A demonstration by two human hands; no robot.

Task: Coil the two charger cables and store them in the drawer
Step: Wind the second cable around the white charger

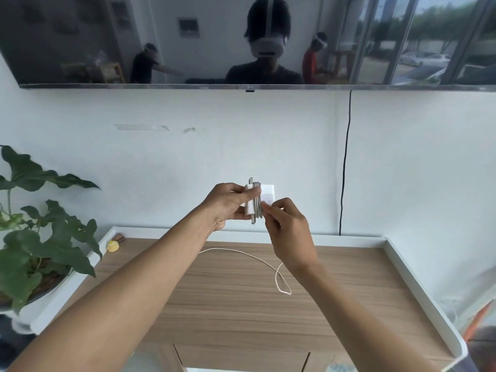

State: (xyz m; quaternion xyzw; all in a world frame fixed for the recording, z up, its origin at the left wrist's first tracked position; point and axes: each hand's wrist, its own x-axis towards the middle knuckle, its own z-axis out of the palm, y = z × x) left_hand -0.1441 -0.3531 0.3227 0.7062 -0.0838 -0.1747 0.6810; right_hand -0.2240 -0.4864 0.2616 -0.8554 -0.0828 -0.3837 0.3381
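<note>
Roughly midway through the task, by the look of things. Both hands are raised above the far edge of the wooden tabletop (228,304), in front of the pale wall.

The left hand (228,202) grips a white charger block (267,191), fingers curled round its left side and thumb laid across the front. A grey cable (257,204) runs in several close turns round the middle of the block, with a short end showing above and another below. The right hand (287,232) pinches this cable between thumb and fingertips at the lower right of the turns, seemingly to seat or tuck the last stretch.

**Done:** the first cable appears almost fully wound.

**Left:**
- Its end is probably not yet secured.
- The second, white cable (255,257) lies uncoiled on the tabletop. It curves from under the left forearm toward the right and ends in a small loop near the right wrist.
- Neither cable is stored. The drawer cannot be identified with certainty; a panel outline at the near edge may belong to it.

Also visible are a potted plant (40,237) at the left, a yellow ball (113,246) at the far left corner, and a black wire (345,170) hanging down the wall.
</note>
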